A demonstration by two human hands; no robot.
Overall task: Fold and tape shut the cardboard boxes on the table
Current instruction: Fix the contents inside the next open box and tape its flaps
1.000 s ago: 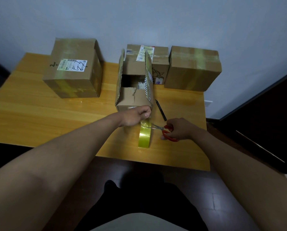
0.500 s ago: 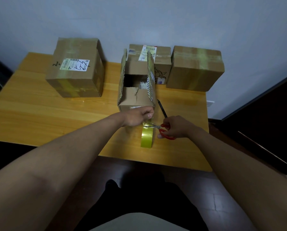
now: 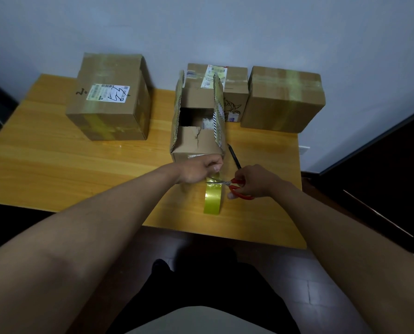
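A wooden table [image 3: 56, 169] carries four cardboard boxes. The open box [image 3: 197, 131] stands just beyond the left hand's fingers [image 3: 215, 165]; a labelled taped box [image 3: 109, 100] sits far left, two more [image 3: 232, 92] [image 3: 283, 100] behind. A black pen [image 3: 233, 156] lies beside the right hand's fingers [image 3: 239, 175], and a yellow tape roll [image 3: 212, 201] stands just below them.

Table [image 3: 56, 169] front-left bare; open box [image 3: 196, 141], tape roll [image 3: 212, 198], pen [image 3: 233, 156] crowd centre-right.
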